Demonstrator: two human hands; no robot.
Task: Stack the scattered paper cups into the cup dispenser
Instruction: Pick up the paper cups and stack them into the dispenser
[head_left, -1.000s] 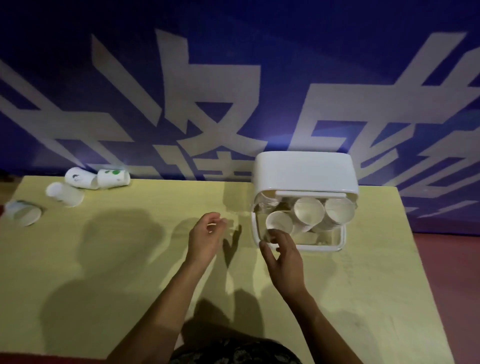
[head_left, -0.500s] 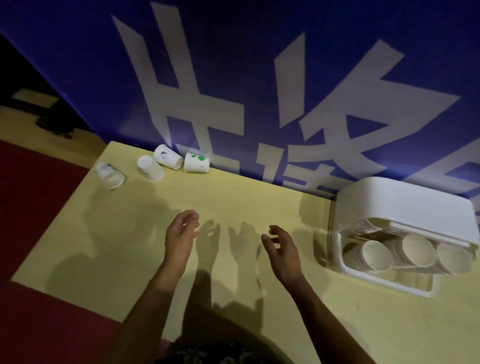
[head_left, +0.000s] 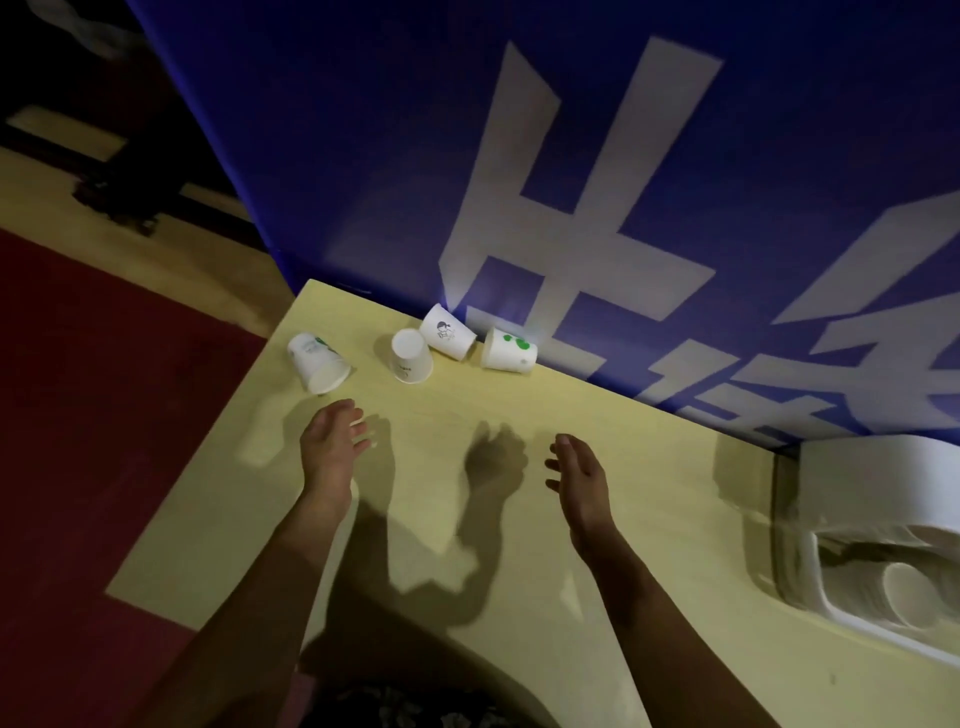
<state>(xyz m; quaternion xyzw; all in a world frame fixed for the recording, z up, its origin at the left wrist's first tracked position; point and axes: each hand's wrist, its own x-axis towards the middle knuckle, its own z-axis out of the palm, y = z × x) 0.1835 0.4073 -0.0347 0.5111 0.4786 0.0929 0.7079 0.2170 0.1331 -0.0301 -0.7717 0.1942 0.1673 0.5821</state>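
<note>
Cups are what you are reaching for now: four of them lie scattered at the far left corner of the tabletop (head_left: 519, 519), well apart from the dispenser (head_left: 878, 525) at the right edge, which already holds a row of nested cups in its clear front. Your left hand (head_left: 332, 447) hovers just short of the leftmost cup (head_left: 318, 362), fingers loosely spread and holding nothing. Your right hand (head_left: 579, 478) is further back, also spread and empty.

The fetching step looks to be in hand, not the stacking. I judge the next move calls for your left hand to close around the leftmost cup, which lies on its side with its mouth toward you. It sits close to the tabletop's left edge, so a clumsy nudge could roll it off.

Beyond it an upside-down cup (head_left: 410, 357) stands, then a tipped cup with a dark figure (head_left: 447, 332) and one with green marks (head_left: 508, 351), both against the blue banner (head_left: 363, 156). Nothing lies between your hands and the cups.
</note>
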